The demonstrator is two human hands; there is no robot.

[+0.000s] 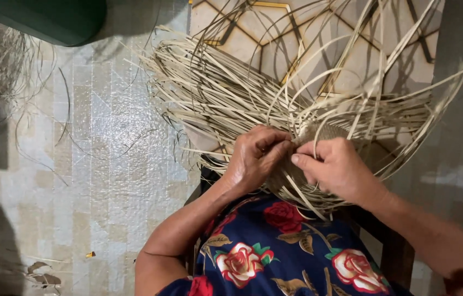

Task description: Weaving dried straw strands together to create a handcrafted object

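Head view showed the left hand [253, 159] and right hand [336, 167] both pinching pale straw strips [231, 93] at the woven basket piece [319, 137] between them; keeping tension even would probably suit tight weaving.

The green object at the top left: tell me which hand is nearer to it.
Left. The left hand works the pale strips on the side toward the green object; the right hand sits farther away.
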